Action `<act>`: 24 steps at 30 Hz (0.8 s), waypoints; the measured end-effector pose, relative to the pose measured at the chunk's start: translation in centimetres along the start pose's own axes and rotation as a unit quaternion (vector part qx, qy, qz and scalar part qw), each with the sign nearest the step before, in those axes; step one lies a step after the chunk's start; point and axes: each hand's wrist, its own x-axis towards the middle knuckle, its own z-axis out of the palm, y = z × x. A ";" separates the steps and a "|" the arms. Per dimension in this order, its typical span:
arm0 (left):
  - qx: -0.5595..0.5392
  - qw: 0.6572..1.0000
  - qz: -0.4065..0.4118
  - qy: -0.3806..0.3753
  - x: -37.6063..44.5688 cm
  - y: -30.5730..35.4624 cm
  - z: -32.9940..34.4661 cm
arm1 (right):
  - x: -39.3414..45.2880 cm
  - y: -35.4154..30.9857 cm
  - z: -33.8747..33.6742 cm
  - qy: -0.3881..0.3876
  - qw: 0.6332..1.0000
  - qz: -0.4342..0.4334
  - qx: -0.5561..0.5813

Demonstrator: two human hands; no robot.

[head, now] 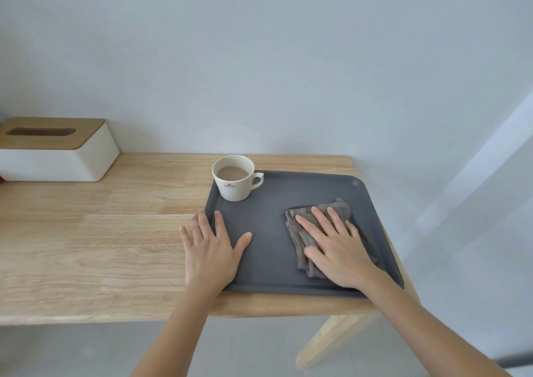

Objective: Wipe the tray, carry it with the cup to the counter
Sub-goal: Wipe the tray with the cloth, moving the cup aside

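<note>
A dark grey tray [271, 232] lies on the right end of a wooden table [95, 232]. In the tray's far left corner stands a white cup [235, 181] with a brownish drink, its handle pointing right. A folded grey cloth [320, 212] lies on the right half of the tray. My right hand [337, 246] rests flat on the cloth, fingers spread, pressing it down. My left hand [210, 249] lies flat over the tray's left rim, fingers apart, thumb on the tray floor.
A white tissue box with a wooden lid [54, 148] stands at the table's far left against the pale wall. The tray's right rim sits close to the table's right edge, with a slanted wooden table leg [331, 339] and grey floor below.
</note>
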 end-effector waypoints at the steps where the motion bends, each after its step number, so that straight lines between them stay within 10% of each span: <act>1: 0.000 1.000 0.003 0.001 0.0 0.0 0.0 | 0.1 0.4 0.0 0.010 1.000 0.024 -0.002; 9: 0.007 1.000 0.000 -0.008 -0.1 0.0 -0.4 | 8.4 0.1 -0.5 0.023 0.976 0.211 0.045; 24: -0.009 1.000 -0.023 -0.013 -0.3 0.3 -0.9 | 10.1 -0.7 -0.6 0.016 0.999 0.008 0.031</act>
